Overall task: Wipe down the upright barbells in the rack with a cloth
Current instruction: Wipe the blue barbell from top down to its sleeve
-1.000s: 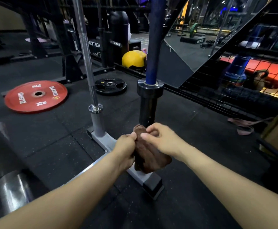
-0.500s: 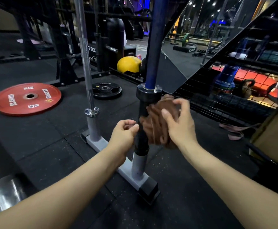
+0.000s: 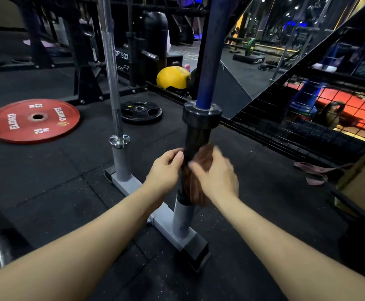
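Two barbells stand upright in a grey floor rack [image 3: 133, 187]. The near one, a blue-shafted barbell [image 3: 207, 61], has a black sleeve [image 3: 195, 137] set in a grey tube. My right hand [image 3: 217, 177] holds a brown cloth [image 3: 195, 185] wrapped against the lower part of that sleeve; the hand is blurred. Curled at the sleeve's left side, my left hand [image 3: 166, 168] touches it at the cloth's edge. To the left the silver barbell [image 3: 112, 79] stands untouched.
A red 25 kg plate [image 3: 32, 120] and a small black plate [image 3: 141, 111] lie on the rubber floor behind the rack. A yellow ball [image 3: 171, 78] sits by a black mesh fence [image 3: 296, 131] on the right. A pink band [image 3: 316, 174] lies near a wooden box [image 3: 364, 181].
The cloth went from the sleeve's base up to just under the collar, and has now come back down to the lower sleeve. My left hand rose and stays beside the sleeve.
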Motion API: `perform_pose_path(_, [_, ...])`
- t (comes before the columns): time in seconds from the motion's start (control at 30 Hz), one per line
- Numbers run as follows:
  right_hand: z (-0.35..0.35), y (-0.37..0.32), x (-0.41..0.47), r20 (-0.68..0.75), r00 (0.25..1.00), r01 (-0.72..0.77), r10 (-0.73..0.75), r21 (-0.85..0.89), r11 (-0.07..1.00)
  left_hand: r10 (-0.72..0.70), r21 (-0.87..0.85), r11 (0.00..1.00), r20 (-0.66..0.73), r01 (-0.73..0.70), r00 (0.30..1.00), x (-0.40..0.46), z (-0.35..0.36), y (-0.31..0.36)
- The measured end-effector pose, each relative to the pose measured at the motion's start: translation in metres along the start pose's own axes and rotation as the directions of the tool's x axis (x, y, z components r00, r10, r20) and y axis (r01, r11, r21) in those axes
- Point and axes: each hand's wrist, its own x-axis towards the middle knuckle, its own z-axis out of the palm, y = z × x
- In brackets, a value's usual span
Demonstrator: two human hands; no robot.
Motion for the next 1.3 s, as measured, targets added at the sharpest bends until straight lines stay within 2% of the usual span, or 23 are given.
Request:
perform_pose_path(0.07, [0.002,0.007,-0.005,0.045,0.999,-0.032,0.030,0.042,0.999,-0.003,-0.003,1.000,0.002,0.003,1.000,-0.001,0.000,0.000])
perform_pose_path(0.17, [-0.005,-0.007,-0.002,-0.085,0.996,-0.003,0.017,0.164,0.986,-0.032,-0.020,0.999,0.020,0.033,0.999,0.003,-0.005,0.000])
perform_pose_path(0.27, [-0.005,-0.014,0.000,-0.130,0.989,0.077,-0.064,0.095,0.992,-0.045,-0.037,0.998,0.050,0.047,0.998,0.003,-0.008,-0.003])
perform_pose_path(0.4, [0.009,0.000,0.003,-0.079,0.996,0.046,-0.039,0.088,0.995,-0.027,-0.044,0.999,0.075,0.031,0.997,0.001,-0.008,-0.015])
perform_pose_path(0.53, [0.031,0.028,0.000,0.121,0.991,-0.057,0.049,0.057,0.997,0.003,-0.037,0.999,0.074,0.000,0.997,-0.005,-0.005,-0.023])
perform_pose_path(0.6, [0.034,0.036,0.000,0.154,0.986,-0.069,0.061,0.051,0.996,0.019,-0.016,1.000,0.070,-0.018,0.997,-0.007,-0.004,-0.023])
perform_pose_path(0.67, [0.025,0.030,0.004,0.126,0.992,-0.035,0.029,0.047,0.998,-0.010,-0.031,0.999,0.067,0.013,0.998,-0.007,-0.005,-0.023])
perform_pose_path(0.8, [0.003,0.010,0.009,-0.047,0.996,0.075,-0.073,0.051,0.996,-0.036,-0.071,0.997,0.087,0.042,0.996,-0.011,-0.005,-0.022])
perform_pose_path(0.93, [0.013,0.013,0.003,-0.048,0.996,0.082,-0.079,0.077,0.994,-0.028,-0.038,0.999,0.114,0.032,0.993,-0.011,-0.008,-0.032])
perform_pose_path(1.0, [0.024,0.025,0.005,0.008,1.000,0.029,-0.030,0.103,0.994,-0.040,-0.021,0.999,0.112,0.043,0.993,-0.011,-0.007,-0.041])
perform_pose_path(1.1, [0.046,0.049,-0.001,0.174,0.983,-0.065,0.053,0.066,0.996,-0.071,0.005,0.997,0.126,0.071,0.989,-0.014,-0.004,-0.050])
perform_pose_path(1.3, [0.042,0.061,0.019,0.317,0.948,-0.021,0.018,0.005,1.000,-0.103,0.010,0.995,0.106,0.102,0.989,-0.012,0.001,-0.054])
